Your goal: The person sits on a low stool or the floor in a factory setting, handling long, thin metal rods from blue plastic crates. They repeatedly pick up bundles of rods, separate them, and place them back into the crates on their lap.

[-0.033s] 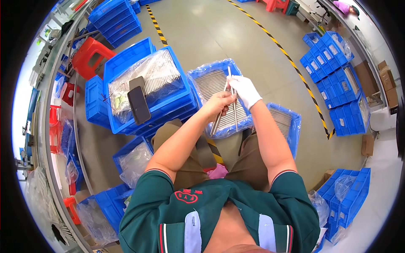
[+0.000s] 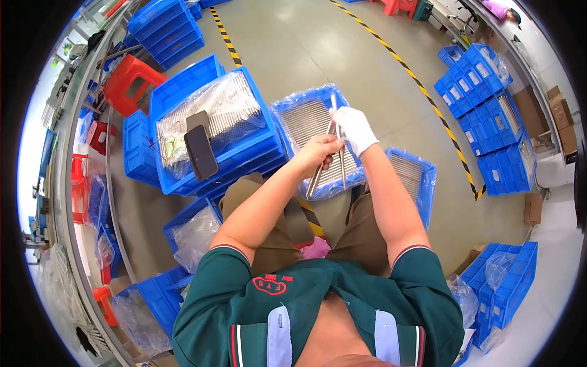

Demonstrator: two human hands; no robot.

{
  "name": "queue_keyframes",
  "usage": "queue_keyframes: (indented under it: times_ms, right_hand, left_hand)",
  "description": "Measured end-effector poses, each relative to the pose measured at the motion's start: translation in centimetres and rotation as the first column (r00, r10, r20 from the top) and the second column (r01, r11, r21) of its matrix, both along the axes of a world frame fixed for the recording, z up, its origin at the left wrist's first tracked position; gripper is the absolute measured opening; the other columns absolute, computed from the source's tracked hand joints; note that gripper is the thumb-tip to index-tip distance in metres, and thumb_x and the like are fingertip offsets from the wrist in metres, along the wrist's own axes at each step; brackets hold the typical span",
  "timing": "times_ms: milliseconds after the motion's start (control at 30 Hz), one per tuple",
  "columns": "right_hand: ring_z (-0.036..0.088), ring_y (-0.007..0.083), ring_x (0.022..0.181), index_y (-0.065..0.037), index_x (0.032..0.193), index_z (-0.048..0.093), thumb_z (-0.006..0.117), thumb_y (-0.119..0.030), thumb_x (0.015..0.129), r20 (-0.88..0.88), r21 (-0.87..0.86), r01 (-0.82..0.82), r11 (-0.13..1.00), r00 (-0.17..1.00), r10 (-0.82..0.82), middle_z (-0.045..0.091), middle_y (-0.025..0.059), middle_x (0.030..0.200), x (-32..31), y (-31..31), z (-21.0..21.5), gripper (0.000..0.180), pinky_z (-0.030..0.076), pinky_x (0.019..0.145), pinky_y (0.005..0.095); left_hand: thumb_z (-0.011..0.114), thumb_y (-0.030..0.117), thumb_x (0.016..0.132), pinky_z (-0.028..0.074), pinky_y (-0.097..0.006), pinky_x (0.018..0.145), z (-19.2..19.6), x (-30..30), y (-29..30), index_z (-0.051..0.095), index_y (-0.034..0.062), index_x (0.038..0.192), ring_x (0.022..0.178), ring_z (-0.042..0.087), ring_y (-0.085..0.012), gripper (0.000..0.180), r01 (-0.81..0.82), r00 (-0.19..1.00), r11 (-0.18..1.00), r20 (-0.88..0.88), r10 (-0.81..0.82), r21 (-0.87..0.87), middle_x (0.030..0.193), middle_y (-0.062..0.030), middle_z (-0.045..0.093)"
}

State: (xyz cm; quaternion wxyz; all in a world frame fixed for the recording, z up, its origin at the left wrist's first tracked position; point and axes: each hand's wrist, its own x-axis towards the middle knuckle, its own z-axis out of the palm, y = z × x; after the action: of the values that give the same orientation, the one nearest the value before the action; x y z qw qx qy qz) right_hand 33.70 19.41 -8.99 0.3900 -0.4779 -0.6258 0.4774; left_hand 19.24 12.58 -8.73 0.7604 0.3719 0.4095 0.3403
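My bare left hand [image 2: 322,151] is closed around thin metal rods [image 2: 313,181] that slant down toward me. Beside it, my white-gloved right hand [image 2: 356,130] grips a single metal rod [image 2: 342,166], whose far end sticks up past the fingers. Both hands are over a blue crate [image 2: 339,93] lined with clear plastic. Inside this crate, rows of similar metal rods [image 2: 304,122] lie side by side. The fingertips of my right hand are partly hidden by the glove.
At left, stacked blue crates [image 2: 275,144] carry bagged rods [image 2: 229,101] with a dark phone [image 2: 200,153] on top. A second lined crate [image 2: 431,183] of rods sits right of my knee. A red stool [image 2: 131,82] and more crates [image 2: 489,122] stand around.
My right hand has shifted very slightly, and its rod with it. My left hand stays in nearly the same place, still holding its rods.
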Motion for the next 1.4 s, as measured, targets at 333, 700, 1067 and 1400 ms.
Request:
queue_keyframes:
  times_ms: [333, 700, 1067, 1400]
  right_hand:
    - [0.040, 0.0082, 0.043, -0.011, 0.065, 0.058, 0.059, -0.029, 0.086, -0.387, -0.376, 0.199, 0.905, 0.853, -0.348, 0.046, -0.0015, 0.053, 3.7, 1.1, 1.6, 0.028, 0.028, 0.039, 0.0241]
    - [0.057, 0.0279, 0.062, -0.008, 0.080, 0.064, 0.056, -0.044, 0.085, 0.463, 0.110, -0.004, 0.994, 0.885, -0.047, 0.060, 0.0126, 0.068, -1.0, -1.8, 2.6, 0.037, 0.045, 0.060, 0.0355]
    - [0.060, 0.0229, 0.063, -0.004, 0.096, 0.056, 0.046, -0.050, 0.092, -0.442, -0.591, -0.386, 0.708, 0.889, 0.116, 0.060, 0.0092, 0.073, -0.9, -3.6, 0.8, 0.048, 0.050, 0.059, 0.0355]
    - [0.031, 0.0079, 0.039, -0.013, 0.071, 0.042, 0.059, -0.037, 0.088, -0.834, -0.390, -0.814, 0.431, 0.510, 0.209, 0.030, -0.0043, 0.050, 1.3, -4.8, 0.8, 0.034, 0.026, 0.036, 0.0262]
  left_hand:
    - [0.059, 0.026, 0.090, 0.052, -0.031, 0.063, -0.3, -2.2, 1.0, 0.059, 0.0030, 0.090, 0.072, 0.060, -0.0168, 0.023, 0.041, 0.928, 0.995, 0.372, -0.003, -0.094, 0.087, -0.0068, 0.060]
    - [0.060, 0.027, 0.089, 0.052, -0.037, 0.068, -0.6, -2.4, 1.0, 0.060, 0.0020, 0.092, 0.074, 0.059, -0.0198, 0.025, 0.097, 0.853, 0.995, 0.516, -0.078, -0.009, 0.085, -0.0055, 0.059]
    - [0.059, 0.028, 0.090, 0.054, -0.039, 0.070, 1.2, -3.8, 3.3, 0.058, 0.0017, 0.093, 0.076, 0.062, -0.0243, 0.026, -0.277, 0.830, 0.961, 0.506, 0.235, 0.008, 0.080, -0.0115, 0.062]
    - [0.062, 0.029, 0.088, 0.050, -0.023, 0.065, 3.4, -1.4, 3.1, 0.065, 0.0025, 0.095, 0.070, 0.062, -0.0097, 0.028, 0.073, 0.958, 0.942, 0.240, -0.158, 0.328, 0.094, -0.0068, 0.066]
